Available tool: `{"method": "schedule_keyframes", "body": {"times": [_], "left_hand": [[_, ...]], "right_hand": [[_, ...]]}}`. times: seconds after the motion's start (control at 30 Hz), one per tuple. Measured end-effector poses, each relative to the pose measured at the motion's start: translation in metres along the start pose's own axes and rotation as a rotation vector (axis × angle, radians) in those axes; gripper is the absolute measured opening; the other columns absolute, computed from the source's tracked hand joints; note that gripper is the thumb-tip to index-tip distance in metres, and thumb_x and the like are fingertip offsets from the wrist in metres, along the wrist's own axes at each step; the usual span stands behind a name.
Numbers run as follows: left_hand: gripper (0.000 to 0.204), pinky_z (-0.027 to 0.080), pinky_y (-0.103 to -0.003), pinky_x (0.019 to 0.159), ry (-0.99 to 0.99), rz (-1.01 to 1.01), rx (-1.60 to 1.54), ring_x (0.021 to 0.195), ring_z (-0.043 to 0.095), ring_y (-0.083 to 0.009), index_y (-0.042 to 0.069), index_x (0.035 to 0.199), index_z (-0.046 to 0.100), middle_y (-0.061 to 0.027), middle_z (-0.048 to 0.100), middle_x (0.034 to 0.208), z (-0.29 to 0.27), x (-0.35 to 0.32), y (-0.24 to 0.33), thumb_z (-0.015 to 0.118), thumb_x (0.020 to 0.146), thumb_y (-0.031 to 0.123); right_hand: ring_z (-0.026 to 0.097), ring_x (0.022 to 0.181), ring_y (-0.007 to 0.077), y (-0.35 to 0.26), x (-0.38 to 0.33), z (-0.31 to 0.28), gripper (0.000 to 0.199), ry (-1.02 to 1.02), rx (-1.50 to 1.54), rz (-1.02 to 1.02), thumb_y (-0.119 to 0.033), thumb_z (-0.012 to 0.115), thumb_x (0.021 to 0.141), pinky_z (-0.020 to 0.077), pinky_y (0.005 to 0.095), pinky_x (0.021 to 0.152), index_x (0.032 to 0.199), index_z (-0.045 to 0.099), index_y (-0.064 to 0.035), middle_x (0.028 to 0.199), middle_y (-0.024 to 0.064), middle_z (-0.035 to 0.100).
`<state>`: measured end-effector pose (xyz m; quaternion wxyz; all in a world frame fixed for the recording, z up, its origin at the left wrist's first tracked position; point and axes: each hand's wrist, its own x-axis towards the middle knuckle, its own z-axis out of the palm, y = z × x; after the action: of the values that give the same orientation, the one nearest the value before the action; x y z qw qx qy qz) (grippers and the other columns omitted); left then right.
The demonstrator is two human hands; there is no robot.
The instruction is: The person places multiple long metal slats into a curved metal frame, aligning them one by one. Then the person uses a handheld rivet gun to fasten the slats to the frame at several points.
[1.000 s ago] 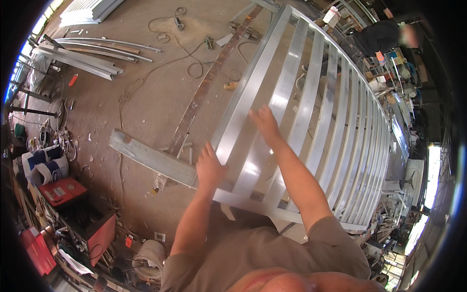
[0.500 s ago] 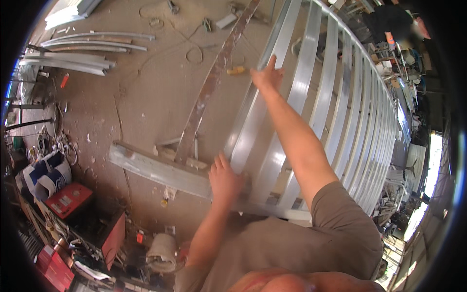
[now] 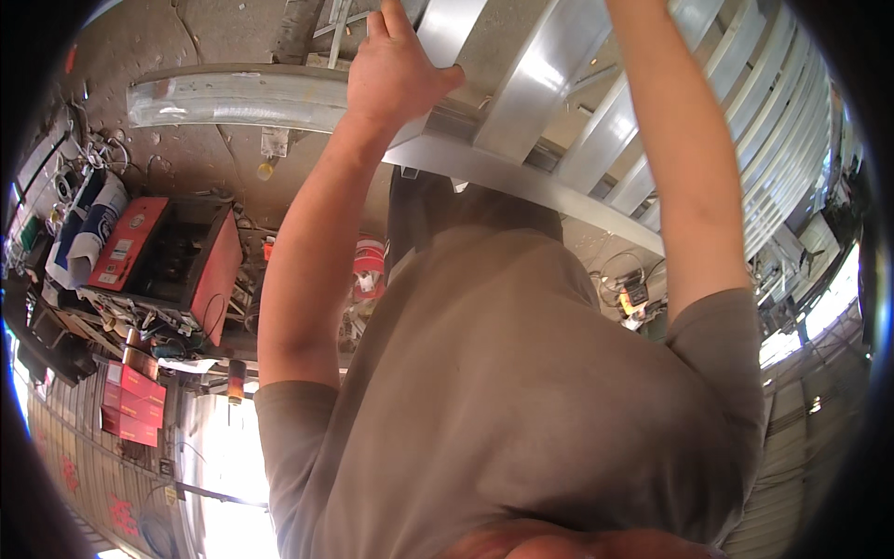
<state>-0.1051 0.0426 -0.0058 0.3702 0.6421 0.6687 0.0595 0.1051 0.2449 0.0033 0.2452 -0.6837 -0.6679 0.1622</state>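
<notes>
My left hand [image 3: 396,74] is over the near end of a flat silver metal slat [image 3: 456,28]. Its fingers stretch upward and its thumb sticks out to the right over the slat; whether it presses on the metal I cannot tell. This slat and several parallel ones meet a silver cross rail [image 3: 521,177] in front of my body, forming a large frame. To the left of my hand lies a thick grey metal beam [image 3: 237,98]. My right forearm [image 3: 684,149] reaches over the slats at the right, and its hand is beyond the upper edge.
At the left stands a red and black machine [image 3: 219,270], beside a blue and white bundle [image 3: 93,228]. Red boxes [image 3: 133,405] are lower left. A red bucket [image 3: 370,270] is beside my left arm. A yellow and black object [image 3: 633,293] lies near my right side.
The view has swung toward my body, so the frame and beam appear higher. My right hand, seen earlier over a slat with fingers apart, has left the picture. My left thumb now shows stretched out.
</notes>
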Motion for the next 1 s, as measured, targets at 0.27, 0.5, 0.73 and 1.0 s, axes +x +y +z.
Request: {"method": "schedule_keyframes", "body": {"times": [0.27,0.5,0.73,1.0], "left_hand": [[0.115,0.058,-0.049,0.095,-0.075,-0.061,0.067,0.118,0.064,-0.0472,-0.011,0.149,0.022,-0.0300,0.047,0.140,-0.005,-0.001,0.010,0.087,0.070,0.041],[0.108,0.055,-0.048,0.101,-0.102,-0.067,0.113,0.124,0.062,-0.0468,-0.011,0.148,0.027,-0.0321,0.047,0.144,-0.008,-0.002,0.011,0.084,0.076,0.045],[0.117,0.045,-0.047,0.117,-0.035,-0.066,0.074,0.142,0.047,-0.0487,-0.015,0.156,0.023,-0.0407,0.036,0.156,-0.009,-0.003,0.009,0.084,0.073,0.041],[0.122,0.058,-0.048,0.098,-0.092,-0.055,0.109,0.125,0.062,-0.0454,-0.009,0.153,0.019,-0.0297,0.040,0.150,-0.007,-0.005,0.010,0.088,0.073,0.052]], "right_hand": [[0.061,0.119,0.0367,-0.013,-0.337,-0.090,0.054,-0.402,0.119,-0.073,-0.034,0.081,0.090,0.0475,0.0484,0.104,0.136,0.066,-0.0112,0.128,0.0141,0.067],[0.053,0.129,0.0347,-0.009,-0.402,-0.086,0.070,-0.370,-0.021,-0.006,-0.030,0.087,0.079,0.0422,0.0474,0.110,0.141,0.062,-0.0099,0.144,0.0113,0.056],[0.051,0.137,0.0353,-0.015,-0.378,-0.082,0.071,-0.341,-0.164,-0.188,-0.035,0.087,0.079,0.0408,0.0506,0.114,0.141,0.062,-0.0100,0.149,0.0114,0.056],[0.051,0.137,0.0352,-0.014,-0.375,-0.084,0.064,-0.323,-0.209,-0.248,-0.036,0.083,0.084,0.0422,0.0518,0.114,0.139,0.063,-0.0103,0.149,0.0119,0.057]]}}
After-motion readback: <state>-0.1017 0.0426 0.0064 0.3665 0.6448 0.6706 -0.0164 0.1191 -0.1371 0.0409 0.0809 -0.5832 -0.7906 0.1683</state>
